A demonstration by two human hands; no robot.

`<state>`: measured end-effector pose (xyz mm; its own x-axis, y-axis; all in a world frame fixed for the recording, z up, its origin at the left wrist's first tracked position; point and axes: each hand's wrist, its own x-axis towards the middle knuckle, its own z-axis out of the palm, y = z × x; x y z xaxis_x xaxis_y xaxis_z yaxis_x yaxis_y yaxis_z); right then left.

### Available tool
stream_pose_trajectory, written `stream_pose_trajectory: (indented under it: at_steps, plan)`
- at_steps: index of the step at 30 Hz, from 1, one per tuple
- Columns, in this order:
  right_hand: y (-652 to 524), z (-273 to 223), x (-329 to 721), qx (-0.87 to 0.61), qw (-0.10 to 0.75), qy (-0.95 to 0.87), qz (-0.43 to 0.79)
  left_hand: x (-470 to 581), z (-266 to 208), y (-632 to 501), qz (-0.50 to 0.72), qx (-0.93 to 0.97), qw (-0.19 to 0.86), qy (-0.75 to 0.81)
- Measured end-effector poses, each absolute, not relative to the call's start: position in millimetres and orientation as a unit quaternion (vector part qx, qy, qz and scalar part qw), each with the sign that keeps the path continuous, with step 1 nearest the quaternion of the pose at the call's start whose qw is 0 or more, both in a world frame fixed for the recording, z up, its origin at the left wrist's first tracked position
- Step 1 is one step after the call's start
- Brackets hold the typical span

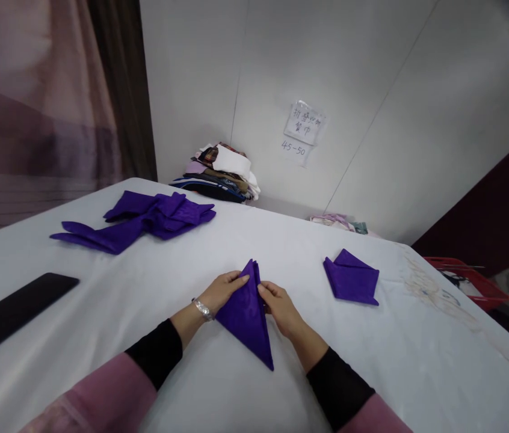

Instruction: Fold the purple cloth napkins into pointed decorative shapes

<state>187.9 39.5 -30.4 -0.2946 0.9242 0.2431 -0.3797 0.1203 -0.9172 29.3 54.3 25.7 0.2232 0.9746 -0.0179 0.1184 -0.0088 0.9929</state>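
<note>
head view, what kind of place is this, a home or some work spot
Probably a napkin-folding work station, not a home: a white cloth-covered table holds a pile of unfolded purple napkins, one finished folded purple napkin, and a handwritten paper sign is taped to the plain wall.

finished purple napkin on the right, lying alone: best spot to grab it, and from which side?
Probably the bottom right corner of the folded purple napkin, coming from the right hand side. The folded layers seem to stack into a firm edge there, it lies flat on the white tablecloth, and nothing crowds that side.
</note>
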Motion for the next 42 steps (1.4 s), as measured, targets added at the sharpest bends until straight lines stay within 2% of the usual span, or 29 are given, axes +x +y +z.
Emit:
stream_pose_trajectory:
  at_steps: [10,20,42]
  plan:
    - [60.7,-27.4,171.8,-0.301,0.642,-0.511,0.486,28.4,26.5,51.2,0.422,0.604,0.477,0.479]
    - [65.5,-23.3,172.6,-0.314,0.661,-0.538,0.419,31.6,27.0,46.4,0.408,0.618,0.467,0.484]
    - [59.5,-20.7,172.7,-0.251,0.650,-0.477,0.535,34.2,28.0,41.8,0.392,0.634,0.457,0.486]
